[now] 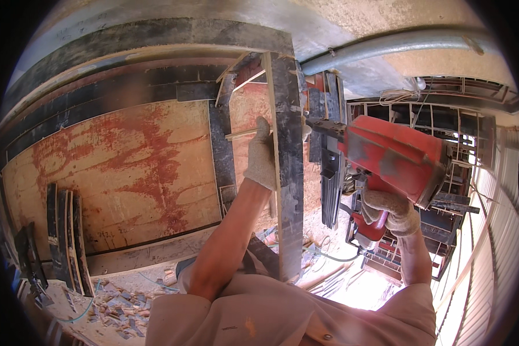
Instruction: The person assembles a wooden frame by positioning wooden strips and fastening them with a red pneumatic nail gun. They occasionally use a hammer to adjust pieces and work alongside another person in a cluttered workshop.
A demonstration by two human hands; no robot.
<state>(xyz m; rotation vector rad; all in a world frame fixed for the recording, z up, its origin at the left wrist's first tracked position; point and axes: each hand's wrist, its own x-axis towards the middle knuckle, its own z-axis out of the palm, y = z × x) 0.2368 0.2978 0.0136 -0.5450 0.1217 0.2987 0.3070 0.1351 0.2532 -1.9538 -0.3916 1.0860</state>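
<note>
Left hand is wrapped round the long dark board, right hand clamped on the red nail gun, nose by the board's right edge; I'd hold it square and shift those left fingers clear before firing

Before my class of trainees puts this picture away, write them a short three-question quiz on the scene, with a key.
1. Which hand holds the red power tool?
2. True or false: the left hand is bare.
3. Fill in: the bundle of dark strips is toward the picture's lower ____.

Key:
1. The right hand, by the handle.
2. False: the left hand is gloved, its fingers around the long dark board.
3. Left.
</note>
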